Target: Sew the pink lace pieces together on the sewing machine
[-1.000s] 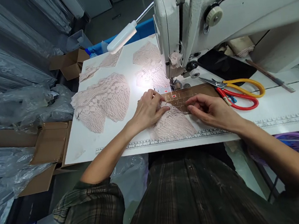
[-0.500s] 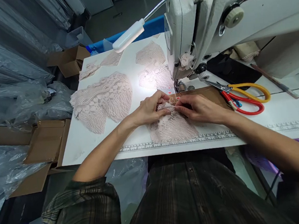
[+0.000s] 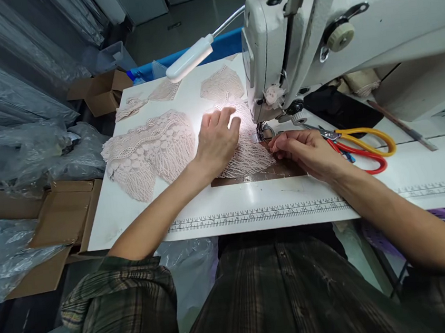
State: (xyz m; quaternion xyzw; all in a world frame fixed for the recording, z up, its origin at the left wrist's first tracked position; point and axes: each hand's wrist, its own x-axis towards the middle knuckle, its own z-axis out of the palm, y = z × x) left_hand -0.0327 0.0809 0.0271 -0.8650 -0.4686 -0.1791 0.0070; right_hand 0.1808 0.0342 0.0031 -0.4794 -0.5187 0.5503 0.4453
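A pale pink lace piece (image 3: 247, 158) lies flat under the needle end of the sewing machine (image 3: 270, 55), its right corner near the presser foot (image 3: 260, 130). My right hand (image 3: 302, 150) pinches that corner between thumb and fingers, just right of the foot. Over the left part of the same lace is my left hand (image 3: 217, 140), fingers loosely bent and thumb apart, holding nothing. Whether its palm touches the cloth I cannot tell. A brown plate (image 3: 259, 176) shows beneath the lace's front edge.
Scissors (image 3: 363, 146) with yellow and red handles lie right of my right hand. More lace pieces (image 3: 149, 153) spread to the left. A lamp (image 3: 189, 58) shines from behind. A ruler strip (image 3: 251, 215) runs along the front edge; cardboard boxes (image 3: 68, 209) stand left.
The lace has moved from in front of the machine to beneath its foot. My left hand let go and shifted up and left; my right hand moved slightly right.
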